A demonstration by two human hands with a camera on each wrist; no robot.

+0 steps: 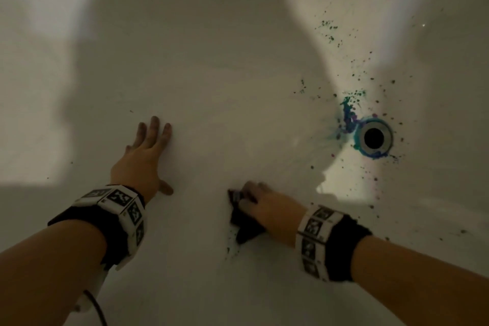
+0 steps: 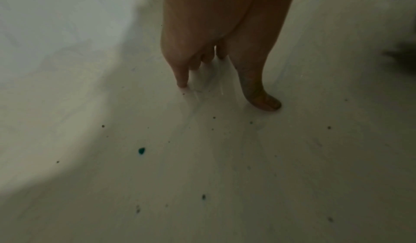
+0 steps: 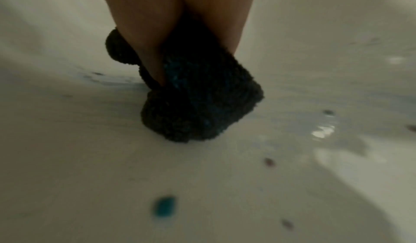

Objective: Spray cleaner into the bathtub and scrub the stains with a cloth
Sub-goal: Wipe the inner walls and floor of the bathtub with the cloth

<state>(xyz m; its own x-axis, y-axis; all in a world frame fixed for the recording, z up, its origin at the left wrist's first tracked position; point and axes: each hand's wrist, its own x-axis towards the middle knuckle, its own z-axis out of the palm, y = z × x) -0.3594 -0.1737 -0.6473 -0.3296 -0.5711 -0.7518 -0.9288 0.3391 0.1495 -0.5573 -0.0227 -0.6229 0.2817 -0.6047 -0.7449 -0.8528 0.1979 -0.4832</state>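
Note:
I look down into a white bathtub. My right hand grips a dark, fluffy cloth and presses it against the tub floor; the right wrist view shows the cloth bunched under the fingers. Small green smears lie just below the cloth. My left hand lies flat on the tub floor with fingers straight and thumb spread, holding nothing; in the left wrist view the left hand has its fingertips on the wet surface. Blue, green and purple stains spread around the drain.
Dark specks scatter over the tub's right side and lower right. A teal spot and small dots mark the floor near the left hand. A teal blot lies on the tub floor near the cloth. No spray bottle is in view.

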